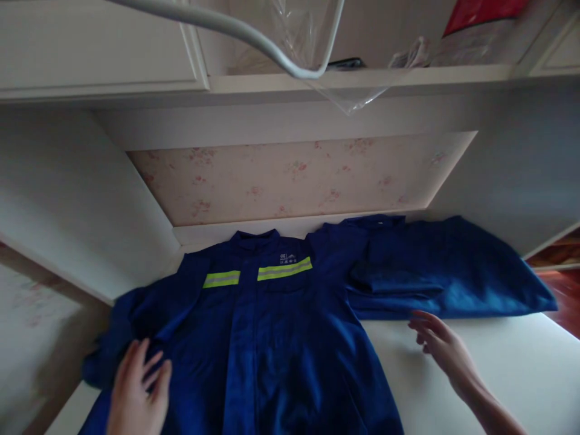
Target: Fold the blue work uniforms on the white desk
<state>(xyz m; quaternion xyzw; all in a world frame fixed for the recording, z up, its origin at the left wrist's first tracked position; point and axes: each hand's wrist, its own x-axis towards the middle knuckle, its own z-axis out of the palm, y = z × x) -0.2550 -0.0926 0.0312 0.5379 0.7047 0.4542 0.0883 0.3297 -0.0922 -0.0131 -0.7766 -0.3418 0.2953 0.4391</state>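
A blue work jacket (281,326) with yellow-green reflective strips and a small white chest logo lies spread out, front up, on a white surface (453,368). Over its left part is my left hand (140,386), fingers apart, near the sleeve (167,302); whether it touches the cloth I cannot tell. My right hand (437,344) hovers above the white surface, its fingers loosely spread and nothing in them. Just beyond those fingers lies a second, folded blue garment (462,266), which meets the jacket's right side. The jacket's lower end runs out of view.
White side panels (502,163) and a flower-patterned back wall (290,181) enclose the surface. Overhead, a white bent rod (254,39) crosses in front of a shelf (362,78) with clear plastic hanging from it. A red package (484,18) sits on that shelf.
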